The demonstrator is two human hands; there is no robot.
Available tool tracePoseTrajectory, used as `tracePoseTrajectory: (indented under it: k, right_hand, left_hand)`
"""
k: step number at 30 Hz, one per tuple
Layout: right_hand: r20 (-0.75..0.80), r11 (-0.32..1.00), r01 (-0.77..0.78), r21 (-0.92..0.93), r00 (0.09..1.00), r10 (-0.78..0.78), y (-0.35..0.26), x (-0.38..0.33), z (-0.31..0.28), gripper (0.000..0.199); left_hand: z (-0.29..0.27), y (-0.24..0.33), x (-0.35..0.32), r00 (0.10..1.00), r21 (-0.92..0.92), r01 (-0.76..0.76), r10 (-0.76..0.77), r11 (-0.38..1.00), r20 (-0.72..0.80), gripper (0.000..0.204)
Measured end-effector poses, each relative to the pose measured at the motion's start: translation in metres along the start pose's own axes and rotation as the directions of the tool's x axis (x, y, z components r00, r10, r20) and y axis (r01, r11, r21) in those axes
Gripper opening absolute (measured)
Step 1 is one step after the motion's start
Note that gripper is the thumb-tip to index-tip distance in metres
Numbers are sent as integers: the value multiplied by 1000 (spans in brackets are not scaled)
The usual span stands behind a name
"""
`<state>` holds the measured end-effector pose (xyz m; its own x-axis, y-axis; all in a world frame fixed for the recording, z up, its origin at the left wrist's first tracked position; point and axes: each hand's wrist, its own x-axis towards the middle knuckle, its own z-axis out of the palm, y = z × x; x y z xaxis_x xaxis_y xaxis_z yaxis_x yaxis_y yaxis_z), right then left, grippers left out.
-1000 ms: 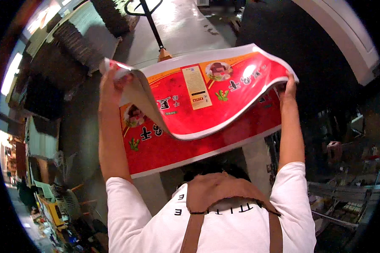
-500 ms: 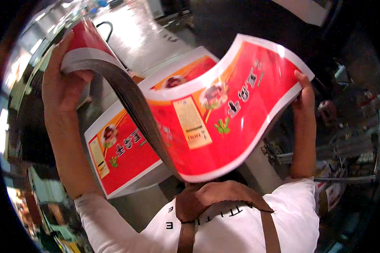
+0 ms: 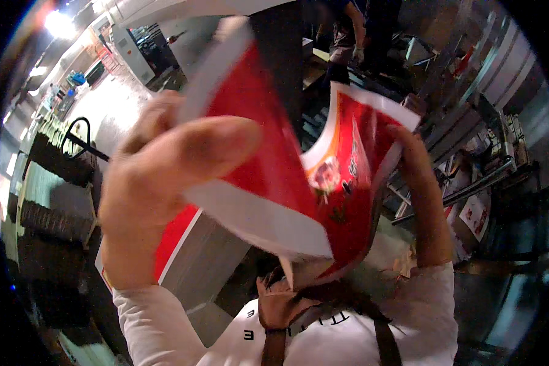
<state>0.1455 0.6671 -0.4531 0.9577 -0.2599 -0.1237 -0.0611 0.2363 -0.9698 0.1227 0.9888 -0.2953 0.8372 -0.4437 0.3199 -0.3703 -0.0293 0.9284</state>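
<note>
Held up close in front of me is a bundle of glossy printed sheets (image 3: pixel 268 128), red with white borders and food pictures. It bends into a deep trough between my two hands. My left hand (image 3: pixel 165 165) grips the left end, thumb pressed on the printed face; it is large, near and somewhat blurred. At the right end my right hand (image 3: pixel 410 146) is closed on the edge near a corner, its fingers mostly hidden behind the sheets. Below my left hand lies a thick pile of similar red sheets (image 3: pixel 175 241), its pale layered side showing, partly covered by my arm and the bundle.
Tall stacks of sheets (image 3: pixel 52 189) stand at the left, near a black looped handle (image 3: pixel 76 135). A grey machine cabinet (image 3: pixel 131 53) is at the far left. Another person (image 3: pixel 346 30) stands at the far side. Metal racks (image 3: pixel 482 171) with stored material line the right.
The bundle has folded into a steeper trough. My left hand has come inward and much closer to view, and my right hand has shifted slightly left and down. The view has tilted up, showing another person.
</note>
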Motion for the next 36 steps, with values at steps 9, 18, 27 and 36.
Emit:
tracePoseTrajectory:
  k: [9,18,27,36]
  right_hand:
    - [-96,888,-188,-419,982,163,111,100,-61,56]
    - [-124,857,-135,-498,989,83,147,172,-165,63]
    - [-245,727,-292,-621,954,175,87,308,-163,50]
    - [-216,780,-82,-620,974,-70,114,489,-228,38]
  left_hand:
    - [74,-153,121,652,-33,537,-390,843,651,39]
    - [152,-284,214,558,-59,663,-440,746,703,39]
    - [162,-339,340,674,-40,603,-482,797,560,41]
    - [184,-426,509,688,62,642,-609,764,394,32]
